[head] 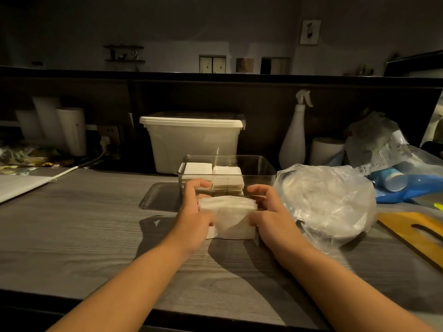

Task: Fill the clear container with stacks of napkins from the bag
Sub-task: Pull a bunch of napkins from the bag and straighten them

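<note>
Left hand (194,213): fingers curled round the left end of the napkin stack (229,218).
Right hand (271,212): grips its right end.
Napkin stack: on the grey surface (84,226), just before the clear container (259,167).
Clear container: two stacks inside, at its left.
Plastic bag (328,200): right of the hands.

A grey wood-grain countertop (84,224) fills the foreground of the dim room, backed by a dark raised ledge (215,76). Beyond it a plain grey wall (167,25) carries a small dark two-tier shelf (123,53) and a pale framed picture (310,32) — warm light falls on the near counter.
</note>
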Motion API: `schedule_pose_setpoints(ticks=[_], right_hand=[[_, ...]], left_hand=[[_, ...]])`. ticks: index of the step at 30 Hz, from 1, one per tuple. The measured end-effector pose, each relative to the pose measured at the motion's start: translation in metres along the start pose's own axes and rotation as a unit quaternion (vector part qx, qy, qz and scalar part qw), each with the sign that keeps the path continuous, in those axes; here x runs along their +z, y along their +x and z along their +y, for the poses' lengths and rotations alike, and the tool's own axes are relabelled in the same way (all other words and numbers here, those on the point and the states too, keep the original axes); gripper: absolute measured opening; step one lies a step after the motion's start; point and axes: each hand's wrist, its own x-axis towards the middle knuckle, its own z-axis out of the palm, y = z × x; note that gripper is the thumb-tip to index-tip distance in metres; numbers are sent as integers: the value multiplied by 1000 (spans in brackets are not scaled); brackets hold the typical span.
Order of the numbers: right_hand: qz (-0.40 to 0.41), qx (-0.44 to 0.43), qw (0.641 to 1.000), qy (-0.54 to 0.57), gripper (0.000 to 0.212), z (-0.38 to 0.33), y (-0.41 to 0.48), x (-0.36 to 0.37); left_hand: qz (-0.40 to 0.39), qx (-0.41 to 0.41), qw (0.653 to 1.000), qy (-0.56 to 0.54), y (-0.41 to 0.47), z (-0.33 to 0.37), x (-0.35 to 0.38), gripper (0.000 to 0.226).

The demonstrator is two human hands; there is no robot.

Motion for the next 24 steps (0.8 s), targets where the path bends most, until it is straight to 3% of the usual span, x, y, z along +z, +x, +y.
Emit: schedule_pose_setpoints(ticks=[5, 11, 16, 24], right_hand=[[39, -18, 999, -5, 49, 3, 1, 0], [-29, 34, 998, -40, 61, 4, 4, 9], [-3, 36, 998, -48, 51, 4, 7, 3], [2, 42, 998, -56, 46, 8, 4, -4]], left_hand=[[34, 22, 999, -5, 1, 1, 1, 63], [-44, -5, 998, 33, -3, 9, 5, 75], [7, -29, 1000, -3, 2, 5, -6, 67], [26, -34, 999, 4, -2, 1, -17, 61]])
